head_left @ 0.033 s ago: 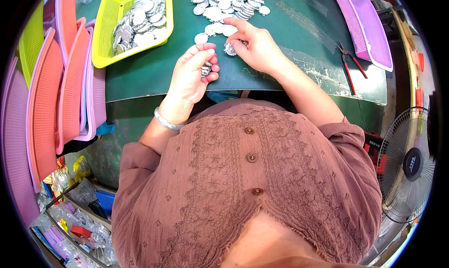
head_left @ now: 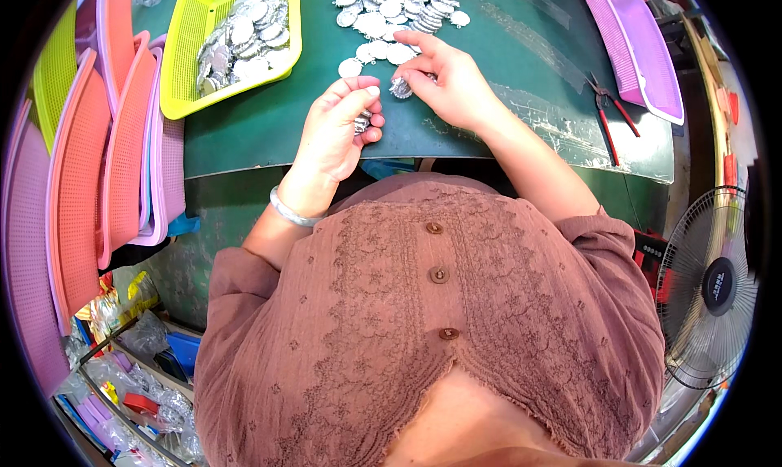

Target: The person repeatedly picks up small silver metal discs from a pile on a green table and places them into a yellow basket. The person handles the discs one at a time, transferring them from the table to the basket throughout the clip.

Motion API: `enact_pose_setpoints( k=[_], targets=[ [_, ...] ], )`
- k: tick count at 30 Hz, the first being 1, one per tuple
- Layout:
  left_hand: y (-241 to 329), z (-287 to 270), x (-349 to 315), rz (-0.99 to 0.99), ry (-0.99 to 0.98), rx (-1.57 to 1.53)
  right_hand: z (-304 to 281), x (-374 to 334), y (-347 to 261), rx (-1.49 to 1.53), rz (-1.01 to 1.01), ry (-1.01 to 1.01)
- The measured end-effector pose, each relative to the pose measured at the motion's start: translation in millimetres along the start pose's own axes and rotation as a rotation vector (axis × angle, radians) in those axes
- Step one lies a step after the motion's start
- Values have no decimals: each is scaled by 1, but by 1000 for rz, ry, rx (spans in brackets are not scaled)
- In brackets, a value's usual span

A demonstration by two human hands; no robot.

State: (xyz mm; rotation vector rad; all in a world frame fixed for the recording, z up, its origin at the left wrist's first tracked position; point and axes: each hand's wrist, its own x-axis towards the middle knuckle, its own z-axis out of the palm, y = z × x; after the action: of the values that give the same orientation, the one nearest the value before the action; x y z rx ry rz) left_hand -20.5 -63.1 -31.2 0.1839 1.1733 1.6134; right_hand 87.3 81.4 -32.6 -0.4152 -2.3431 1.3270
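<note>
silvery discs [head_left: 362, 123] held in both hands

the left hand [head_left: 338, 129] has its fingers curled, its grip closed around a few of them, their rims showing between thumb and fingers; how many cannot be told. the right hand [head_left: 448, 80] pinches a single silvery disc [head_left: 400, 87], its index finger extended forward toward a short row of discs [head_left: 379, 49]; whether the fingertip touches one is unclear. that row lies on the green surface [head_left: 252, 141], just beyond the hands, with a larger pile of discs [head_left: 399, 3] behind it. to the left, a yellow-green basket [head_left: 173, 68] holds a heap of discs [head_left: 244, 43]. to the right, red-handled pliers [head_left: 603, 101] lie near a purple basket [head_left: 631, 52]. stacked baskets [head_left: 77, 198] in several colours are at the far left, and a fan [head_left: 717, 286] stands at the right.
</note>
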Motion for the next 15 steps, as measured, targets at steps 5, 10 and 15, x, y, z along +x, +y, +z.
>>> enact_pose_setpoints(
  k=[5,10,15],
  targets=[
    [0,9,0,-31,-42,134,-5,-5,-9,438,247,59],
    [-4,11,4,-174,-236,-18,-10,-8,-22,671,340,117],
    [-7,15,8,-239,-426,-207,-15,-14,-27,729,376,124]
  ],
)
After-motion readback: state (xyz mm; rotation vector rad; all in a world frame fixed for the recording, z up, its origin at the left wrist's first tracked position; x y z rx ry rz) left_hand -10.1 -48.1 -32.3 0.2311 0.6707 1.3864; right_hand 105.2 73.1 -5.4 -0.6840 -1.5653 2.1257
